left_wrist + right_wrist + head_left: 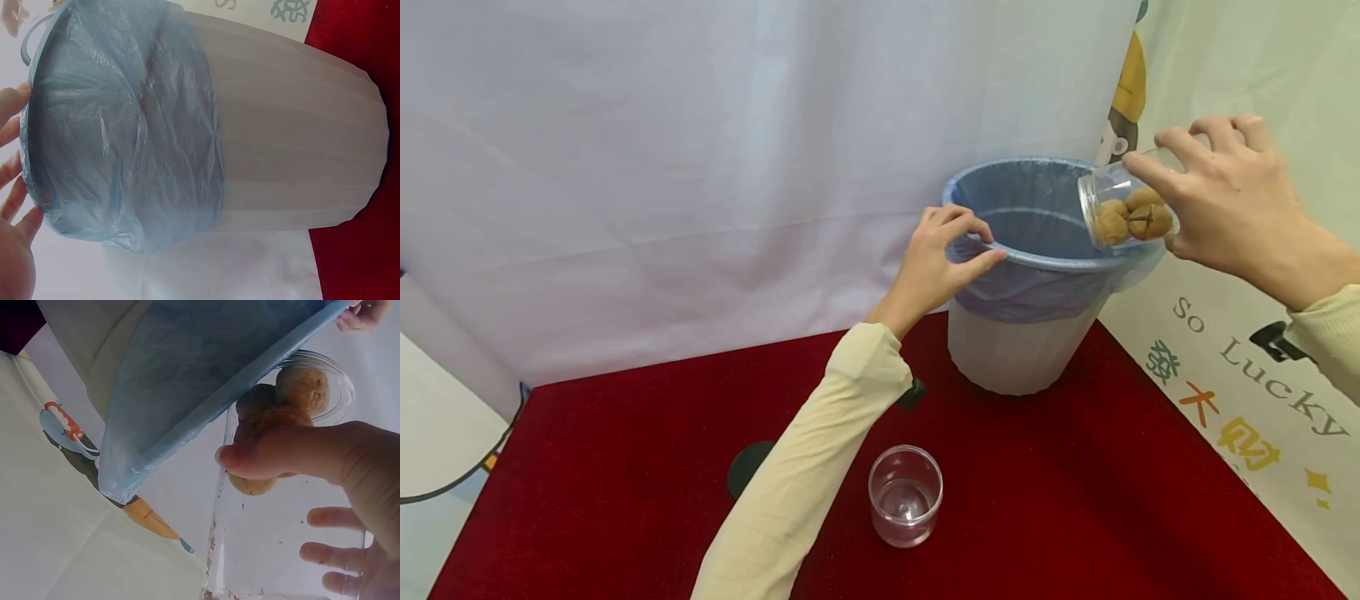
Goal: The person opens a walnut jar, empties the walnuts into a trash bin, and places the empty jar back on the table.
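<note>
My right hand [1236, 196] grips a clear jar [250, 544] tipped on its side, its open mouth over the right part of the trash bin's rim. Several brown, rounded pieces [1129, 218] lie near the jar's mouth, still inside; I cannot tell their exact kind. In the right wrist view the thumb crosses the jar and small crumbs cling to its wall. My left hand [942, 250] holds the near-left rim of the white trash bin [1015, 354], fingertips and thumb on the edge. A blue bag [125, 125] lines the bin and folds down outside it.
An open, clear round container [906, 500] stands on the red table [625, 467], in front of the bin. A dark round object [748, 467] is partly covered by my left sleeve. White curtain [700, 167] hangs behind; a printed sheet [1225, 358] borders the right.
</note>
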